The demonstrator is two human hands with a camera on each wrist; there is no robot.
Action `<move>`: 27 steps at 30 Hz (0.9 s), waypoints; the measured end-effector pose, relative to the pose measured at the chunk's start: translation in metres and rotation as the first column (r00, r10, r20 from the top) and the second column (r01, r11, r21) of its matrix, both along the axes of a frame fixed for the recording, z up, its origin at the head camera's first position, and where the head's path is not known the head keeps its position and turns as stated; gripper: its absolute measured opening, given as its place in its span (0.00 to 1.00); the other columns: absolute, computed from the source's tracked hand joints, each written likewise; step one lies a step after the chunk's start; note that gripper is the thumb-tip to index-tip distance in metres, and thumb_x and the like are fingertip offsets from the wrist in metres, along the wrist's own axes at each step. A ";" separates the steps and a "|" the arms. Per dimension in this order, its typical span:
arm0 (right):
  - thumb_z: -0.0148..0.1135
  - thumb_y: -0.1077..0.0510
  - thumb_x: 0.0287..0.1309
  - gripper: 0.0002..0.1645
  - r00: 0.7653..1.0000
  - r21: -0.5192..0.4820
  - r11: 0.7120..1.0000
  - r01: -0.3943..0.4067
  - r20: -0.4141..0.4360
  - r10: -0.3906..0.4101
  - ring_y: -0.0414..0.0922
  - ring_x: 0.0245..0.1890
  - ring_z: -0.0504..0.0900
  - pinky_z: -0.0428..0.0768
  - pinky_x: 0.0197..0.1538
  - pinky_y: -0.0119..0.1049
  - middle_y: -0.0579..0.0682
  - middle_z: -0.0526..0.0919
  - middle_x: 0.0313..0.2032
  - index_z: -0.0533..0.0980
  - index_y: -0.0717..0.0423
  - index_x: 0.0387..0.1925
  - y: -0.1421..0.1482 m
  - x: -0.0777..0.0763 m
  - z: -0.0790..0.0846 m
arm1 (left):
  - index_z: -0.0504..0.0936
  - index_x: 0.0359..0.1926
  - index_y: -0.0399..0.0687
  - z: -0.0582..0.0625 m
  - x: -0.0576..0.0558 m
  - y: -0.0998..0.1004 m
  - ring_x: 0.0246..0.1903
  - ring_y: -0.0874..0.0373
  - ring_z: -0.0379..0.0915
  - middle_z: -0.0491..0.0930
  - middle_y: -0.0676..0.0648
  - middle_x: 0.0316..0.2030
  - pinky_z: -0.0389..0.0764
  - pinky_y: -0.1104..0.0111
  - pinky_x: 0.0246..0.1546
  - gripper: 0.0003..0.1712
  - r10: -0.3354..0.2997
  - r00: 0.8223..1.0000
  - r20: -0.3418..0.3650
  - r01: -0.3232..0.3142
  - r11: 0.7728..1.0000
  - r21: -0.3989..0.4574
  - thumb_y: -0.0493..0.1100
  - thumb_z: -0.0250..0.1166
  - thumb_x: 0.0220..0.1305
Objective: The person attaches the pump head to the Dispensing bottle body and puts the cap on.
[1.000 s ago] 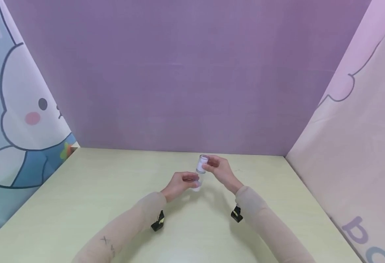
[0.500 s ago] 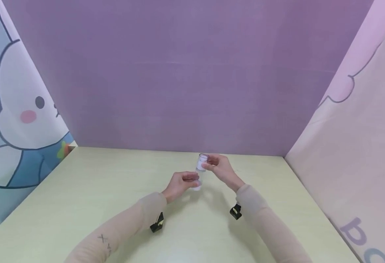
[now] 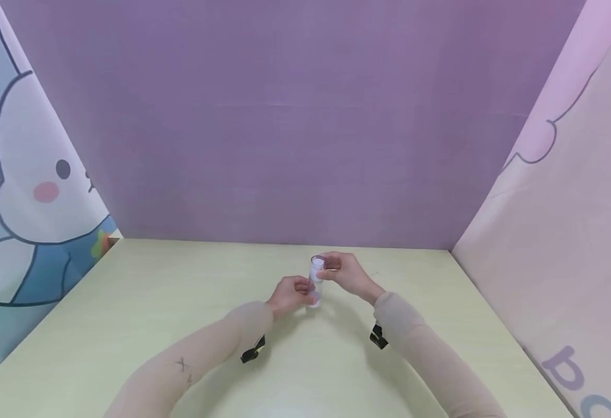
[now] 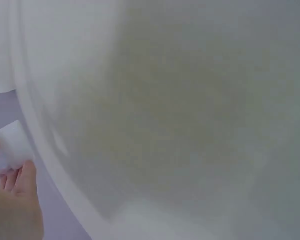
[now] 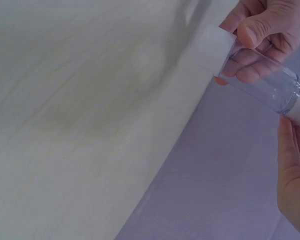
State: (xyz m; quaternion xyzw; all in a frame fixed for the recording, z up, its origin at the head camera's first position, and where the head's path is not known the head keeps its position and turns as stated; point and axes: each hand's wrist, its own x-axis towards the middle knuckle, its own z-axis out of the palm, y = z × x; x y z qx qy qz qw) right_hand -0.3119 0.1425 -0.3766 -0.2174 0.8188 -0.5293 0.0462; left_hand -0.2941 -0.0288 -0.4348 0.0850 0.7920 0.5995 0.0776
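Note:
In the head view, a slim clear bottle (image 3: 315, 287) with a white base stands nearly upright between the hands, with a clear-rimmed white top piece (image 3: 316, 268) in line on it. My left hand (image 3: 288, 297) grips the lower body from the left. My right hand (image 3: 349, 275) pinches the top piece from the right. In the right wrist view, the left thumb and fingers wrap the clear body (image 5: 270, 82) close to the white base (image 5: 216, 49). A ring marks where the body meets the top piece, with the right hand's fingers (image 5: 288, 145) against it. The left wrist view shows a white end (image 4: 16, 145) by the fingers.
A pale yellow table (image 3: 190, 267) lies under the hands, bordered by a purple back panel (image 3: 305, 128). Printed cloths with cartoon figures hang at the left (image 3: 49, 151) and right (image 3: 561, 244). Small black wrist mounts (image 3: 253, 350) hang below both sleeves.
The top piece has come down from a slightly raised, offset position and now lines up with the bottle body. Both hands have drawn closer together, the left shifting slightly right.

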 end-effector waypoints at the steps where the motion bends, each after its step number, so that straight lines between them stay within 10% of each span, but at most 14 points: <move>1: 0.63 0.67 0.51 0.24 1.000 -0.005 1.000 -0.002 0.002 0.002 0.51 0.46 0.80 0.80 0.47 0.37 0.60 0.81 0.46 0.73 0.64 0.52 -0.001 0.000 -0.002 | 0.75 0.49 0.33 -0.001 -0.001 0.000 0.49 0.49 0.75 0.79 0.40 0.47 0.77 0.64 0.50 0.23 -0.001 1.000 0.006 0.001 1.000 -0.019 0.34 0.68 0.50; 27: 0.62 0.66 0.52 0.28 0.998 -0.032 0.998 -0.059 0.035 0.060 0.56 0.54 0.74 0.76 0.53 0.40 0.62 0.75 0.54 0.69 0.64 0.57 -0.002 0.007 -0.024 | 0.76 0.43 0.33 -0.009 0.005 -0.002 0.45 0.47 0.75 0.79 0.38 0.44 0.76 0.59 0.48 0.22 0.009 1.000 0.017 -0.006 0.983 -0.183 0.30 0.70 0.44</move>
